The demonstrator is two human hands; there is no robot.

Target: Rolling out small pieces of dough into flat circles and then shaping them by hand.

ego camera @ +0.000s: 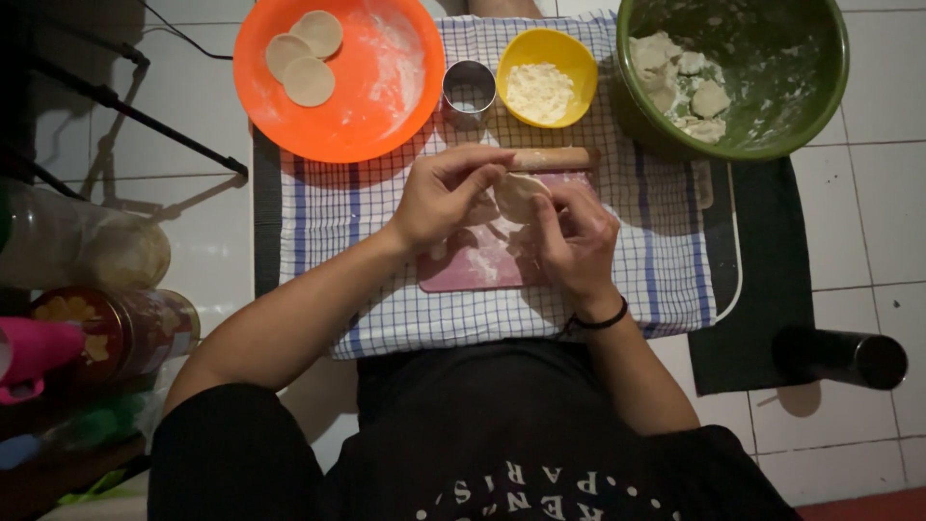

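My left hand [446, 195] and my right hand [576, 236] both pinch a small flat piece of pale dough [518, 196] above a pink floured board [479, 262]. A wooden rolling pin [552, 158] lies at the board's far edge, just beyond my fingers. An orange plate [367, 96] dusted with flour holds three round dough discs [304, 56] at the far left. A metal ring cutter [469, 91] stands beside a yellow bowl of flour [546, 79]. A green bowl [772, 68] at the far right contains torn dough scraps.
A blue-checked cloth [656, 241] covers the low table over a white tiled floor. Jars and a tin [116, 333] stand at the left with a pink object. A dark cylinder [839, 357] lies on the floor at right. Tripod legs [125, 111] cross the upper left.
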